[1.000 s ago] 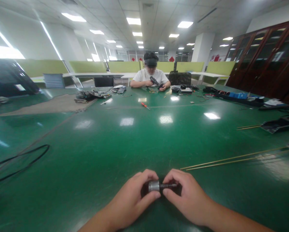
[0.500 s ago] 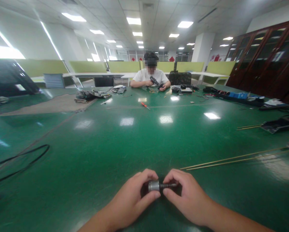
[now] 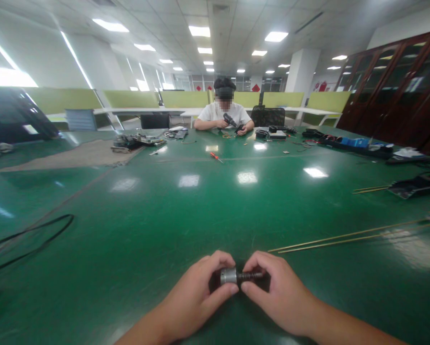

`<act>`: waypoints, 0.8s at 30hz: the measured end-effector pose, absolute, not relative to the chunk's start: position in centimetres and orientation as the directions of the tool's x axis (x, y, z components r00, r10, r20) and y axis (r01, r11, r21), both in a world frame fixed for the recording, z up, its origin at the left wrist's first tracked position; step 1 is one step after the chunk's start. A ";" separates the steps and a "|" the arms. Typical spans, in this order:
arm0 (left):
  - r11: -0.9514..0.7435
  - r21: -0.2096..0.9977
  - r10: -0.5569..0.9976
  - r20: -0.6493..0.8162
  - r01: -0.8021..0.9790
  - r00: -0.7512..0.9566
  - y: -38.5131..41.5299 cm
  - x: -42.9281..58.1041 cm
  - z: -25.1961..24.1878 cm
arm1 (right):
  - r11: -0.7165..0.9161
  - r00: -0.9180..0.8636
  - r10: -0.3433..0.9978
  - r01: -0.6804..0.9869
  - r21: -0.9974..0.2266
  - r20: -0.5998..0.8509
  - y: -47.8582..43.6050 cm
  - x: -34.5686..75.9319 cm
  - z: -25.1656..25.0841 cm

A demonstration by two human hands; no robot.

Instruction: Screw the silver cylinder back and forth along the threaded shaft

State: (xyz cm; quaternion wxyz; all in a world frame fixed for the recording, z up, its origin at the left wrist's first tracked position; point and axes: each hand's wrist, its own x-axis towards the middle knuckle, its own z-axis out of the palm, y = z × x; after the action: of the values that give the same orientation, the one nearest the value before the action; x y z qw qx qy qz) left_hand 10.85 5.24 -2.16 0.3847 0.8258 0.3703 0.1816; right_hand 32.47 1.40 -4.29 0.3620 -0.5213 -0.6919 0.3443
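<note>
Low in the head view, a grey metal cylinder with a thin ribbed shaft [image 3: 229,276] lies on its side, the shaft pointing right. Around the cylinder end, the thumb and fingers of my left hand [image 3: 203,287] are closed, thumb in front and fingers behind. My right hand [image 3: 277,287] curls round the shaft end, its thumb and forefinger close to where the shaft meets the cylinder. Part of the shaft shows between those fingers. Whether the piece rests on the green tabletop [image 3: 186,220] or is just above it, I cannot tell.
Two long brass-coloured rods [image 3: 344,239] run off to the right. A black cable [image 3: 56,223] loops at the left. Farther back lies an orange screwdriver [image 3: 215,156]. Across the table a person [image 3: 224,115] holds a dark tool. Electronic parts [image 3: 135,141] sit along the far side.
My right thumb has shifted very slightly left, toward the cylinder. Otherwise both hands and the metal piece stay where they were.
</note>
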 end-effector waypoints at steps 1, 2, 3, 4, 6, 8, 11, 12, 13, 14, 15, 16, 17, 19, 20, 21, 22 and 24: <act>-0.427 0.771 0.753 0.013 0.473 0.658 5.2 10.9 -2.2 | 0.216 -0.193 0.971 0.471 -0.855 0.139 1.4 32.5 -4.3; -0.425 0.771 0.754 0.012 0.474 0.657 5.3 10.9 -2.2 | 0.213 -0.192 0.972 0.470 -0.857 0.136 1.4 32.5 -4.4; -0.423 0.772 0.755 0.011 0.475 0.656 5.3 10.9 -2.2 | 0.211 -0.190 0.972 0.468 -0.858 0.135 1.4 32.5 -4.4; -0.422 0.772 0.755 0.009 0.475 0.656 5.3 10.9 -2.1 | 0.210 -0.188 0.973 0.467 -0.859 0.135 1.4 32.5 -4.5; -0.421 0.773 0.753 0.007 0.474 0.658 5.2 10.9 -2.1 | 0.211 -0.188 0.973 0.467 -0.859 0.137 1.4 32.5 -4.5; -0.420 0.774 0.753 0.004 0.475 0.658 5.2 10.9 -2.0 | 0.212 -0.185 0.973 0.471 -0.857 0.139 1.4 32.4 -4.6; -0.420 0.775 0.752 0.005 0.473 0.660 5.2 10.9 -2.0 | 0.211 -0.184 0.973 0.474 -0.855 0.138 1.4 32.4 -4.6; -0.422 0.775 0.751 0.007 0.471 0.660 5.2 10.9 -2.0 | 0.211 -0.183 0.973 0.475 -0.854 0.138 1.4 32.4 -4.6; -0.422 0.775 0.750 0.008 0.470 0.661 5.2 10.9 -2.1 | 0.210 -0.184 0.973 0.477 -0.853 0.137 1.4 32.4 -4.6; -0.424 0.775 0.750 0.009 0.470 0.661 5.2 10.9 -2.1 | 0.210 -0.184 0.973 0.478 -0.853 0.136 1.4 32.5 -4.6; -0.424 0.775 0.751 0.010 0.470 0.661 5.2 10.8 -2.1 | 0.210 -0.184 0.973 0.479 -0.852 0.136 1.4 32.5 -4.6; -0.424 0.775 0.751 0.011 0.469 0.660 5.2 10.8 -2.1 | 0.209 -0.184 0.974 0.479 -0.853 0.136 1.4 32.5 -4.6; -0.423 0.775 0.752 0.012 0.469 0.659 5.2 10.8 -2.1 | 0.209 -0.185 0.973 0.477 -0.853 0.135 1.4 32.5 -4.5; -0.422 0.777 0.752 0.012 0.467 0.660 5.2 10.8 -2.1 | 0.208 -0.187 0.973 0.476 -0.855 0.132 1.4 32.5 -4.5; -0.423 0.777 0.751 0.012 0.466 0.661 5.2 10.8 -2.1 | 0.207 -0.186 0.974 0.477 -0.854 0.132 1.4 32.5 -4.5; -0.423 0.777 0.750 0.012 0.465 0.662 5.2 10.8 -2.1 | 0.205 -0.185 0.974 0.479 -0.853 0.130 1.3 32.5 -4.5; -0.425 0.777 0.749 0.014 0.465 0.662 5.2 10.8 -2.1 | 0.205 -0.179 0.975 0.483 -0.851 0.133 1.3 32.5 -4.5; -0.430 0.776 0.747 0.020 0.461 0.664 5.2 10.8 -2.1 | 0.207 -0.180 0.974 0.483 -0.851 0.135 1.2 32.5 -4.5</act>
State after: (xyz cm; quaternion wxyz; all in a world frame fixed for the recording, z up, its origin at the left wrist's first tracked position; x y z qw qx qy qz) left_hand 10.77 5.16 -2.05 0.3885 0.8253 0.3661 0.1843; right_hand 32.48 1.21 -4.48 0.3602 -0.5296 -0.6882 0.3408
